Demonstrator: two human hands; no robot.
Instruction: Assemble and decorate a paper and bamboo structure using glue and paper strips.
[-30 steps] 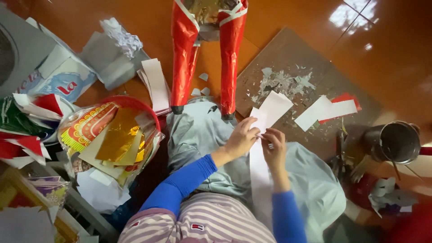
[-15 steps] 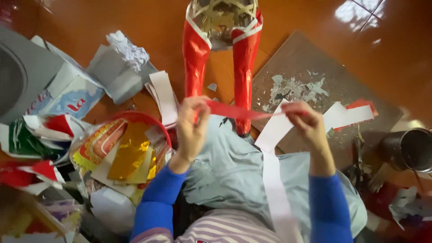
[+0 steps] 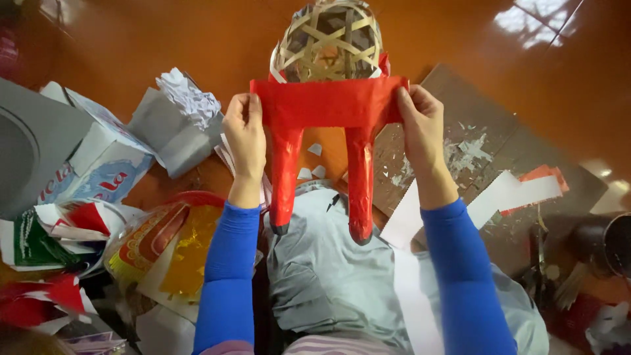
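Both hands grip red paper strip, stretched btwn.

Polished orange-brown floor, glossy, window glare caught at upper right. A brown cardboard sheet is laid flat on it at right, flecked with white paper scraps; a white paper strip and a red paper piece are lain across its lower edge. At left a grey box stuffed with crumpled white paper is set beside a white-and-blue carton. Small white offcuts are scattered mid-floor
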